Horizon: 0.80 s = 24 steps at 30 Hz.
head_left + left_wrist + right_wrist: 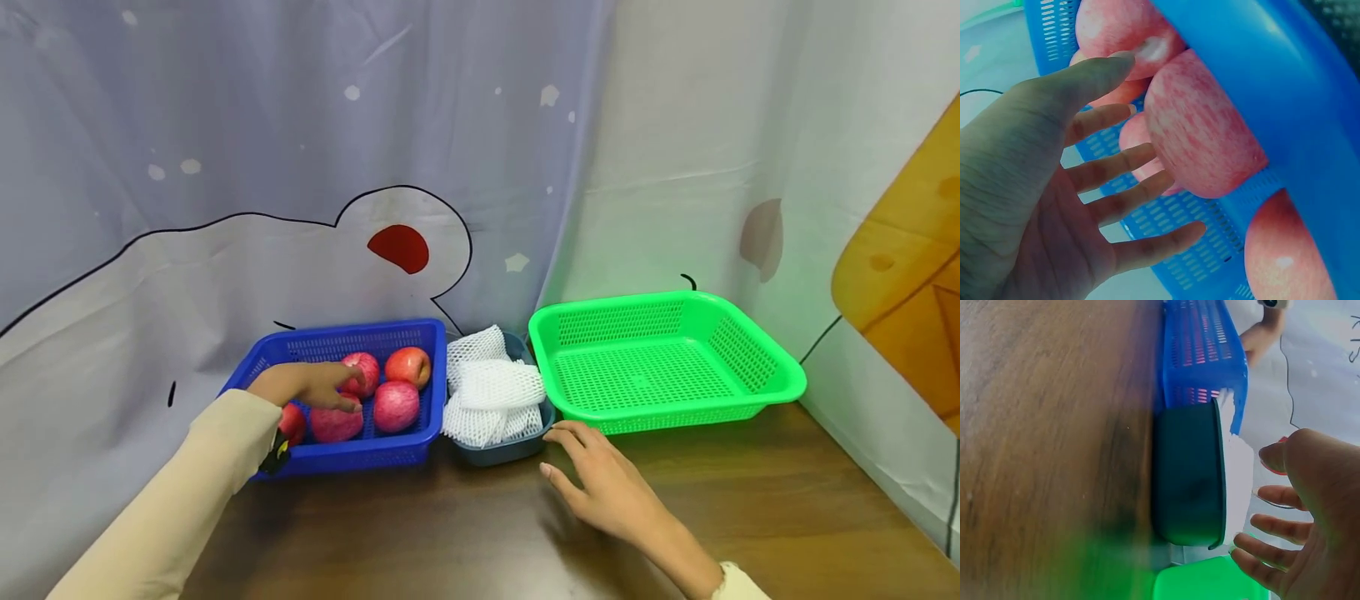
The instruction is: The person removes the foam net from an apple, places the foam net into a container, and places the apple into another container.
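My left hand [318,386] hovers over a blue basket [437,400] of several red apples [396,406], its fingers spread. In the left wrist view the fingers reach toward a large apple [1204,125] near the basket wall, and none is gripped; whether a fingertip touches it I cannot tell. My right hand [603,483] is held above the table, just in front of a small dark blue-green bin [498,454]. White foam net sleeves [498,385] are heaped in that bin. In the right wrist view the right hand's fingers are apart, with nothing held.
A green basket [637,408] with nothing in it stands right of the small bin. All three containers sit in a row at the back of the brown wooden table [465,533]. Behind them hangs a printed curtain [300,125].
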Each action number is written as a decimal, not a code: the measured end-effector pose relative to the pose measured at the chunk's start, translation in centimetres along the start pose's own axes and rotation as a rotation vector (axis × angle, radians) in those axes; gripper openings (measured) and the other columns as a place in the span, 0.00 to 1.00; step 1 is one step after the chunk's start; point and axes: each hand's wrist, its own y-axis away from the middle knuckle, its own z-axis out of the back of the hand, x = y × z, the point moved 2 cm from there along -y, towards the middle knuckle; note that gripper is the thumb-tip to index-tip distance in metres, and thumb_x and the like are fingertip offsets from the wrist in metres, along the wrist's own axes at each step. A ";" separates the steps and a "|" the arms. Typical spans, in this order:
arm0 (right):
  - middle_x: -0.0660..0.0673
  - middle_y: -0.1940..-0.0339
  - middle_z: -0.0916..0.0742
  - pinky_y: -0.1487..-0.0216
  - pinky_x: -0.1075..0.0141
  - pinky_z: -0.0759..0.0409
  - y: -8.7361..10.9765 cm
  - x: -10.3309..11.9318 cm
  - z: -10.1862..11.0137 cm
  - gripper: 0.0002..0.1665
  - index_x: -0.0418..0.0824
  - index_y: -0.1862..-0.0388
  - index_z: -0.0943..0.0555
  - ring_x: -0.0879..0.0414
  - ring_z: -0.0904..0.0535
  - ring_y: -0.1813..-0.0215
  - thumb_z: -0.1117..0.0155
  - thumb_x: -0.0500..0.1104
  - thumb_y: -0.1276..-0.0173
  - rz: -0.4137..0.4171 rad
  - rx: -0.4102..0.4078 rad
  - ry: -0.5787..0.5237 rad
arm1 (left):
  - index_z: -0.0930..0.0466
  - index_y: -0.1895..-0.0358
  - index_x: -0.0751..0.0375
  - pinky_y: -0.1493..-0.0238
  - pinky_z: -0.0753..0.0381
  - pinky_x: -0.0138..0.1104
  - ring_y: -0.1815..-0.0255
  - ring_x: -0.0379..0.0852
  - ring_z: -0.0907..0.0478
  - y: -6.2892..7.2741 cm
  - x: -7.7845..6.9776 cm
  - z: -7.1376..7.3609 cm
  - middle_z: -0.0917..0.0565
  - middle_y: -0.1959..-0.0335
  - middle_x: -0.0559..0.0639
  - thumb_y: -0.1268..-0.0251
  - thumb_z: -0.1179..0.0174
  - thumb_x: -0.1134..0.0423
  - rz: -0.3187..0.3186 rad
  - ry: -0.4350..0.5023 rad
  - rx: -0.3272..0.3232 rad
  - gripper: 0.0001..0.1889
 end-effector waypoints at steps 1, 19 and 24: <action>0.47 0.38 0.20 0.39 0.52 0.21 0.0 -0.1 0.2 0.23 0.45 0.42 0.21 0.49 0.23 0.35 0.34 0.52 0.32 -0.001 -0.004 -0.001 | 0.29 0.37 0.64 0.35 0.27 0.56 0.38 0.61 0.25 0.1 -0.1 0.1 0.21 0.43 0.62 0.32 0.39 0.49 -0.004 -0.003 -0.007 0.28; 0.39 0.32 0.24 0.39 0.45 0.22 -0.7 -0.3 2.7 0.28 0.43 0.36 0.25 0.40 0.26 0.33 0.34 0.51 0.31 0.050 -0.099 0.051 | 0.36 0.28 0.57 0.31 0.36 0.64 0.27 0.69 0.38 2.1 -1.9 2.7 0.33 0.29 0.68 0.32 0.43 0.40 0.031 0.022 -0.170 0.36; 0.38 0.29 0.27 0.38 0.43 0.23 -1.2 -0.7 3.4 0.30 0.45 0.31 0.27 0.39 0.28 0.31 0.36 0.52 0.30 0.040 -0.091 0.052 | 0.38 0.27 0.55 0.29 0.37 0.62 0.26 0.67 0.38 2.2 -3.5 3.3 0.32 0.29 0.64 0.31 0.44 0.40 -0.013 0.011 -0.245 0.36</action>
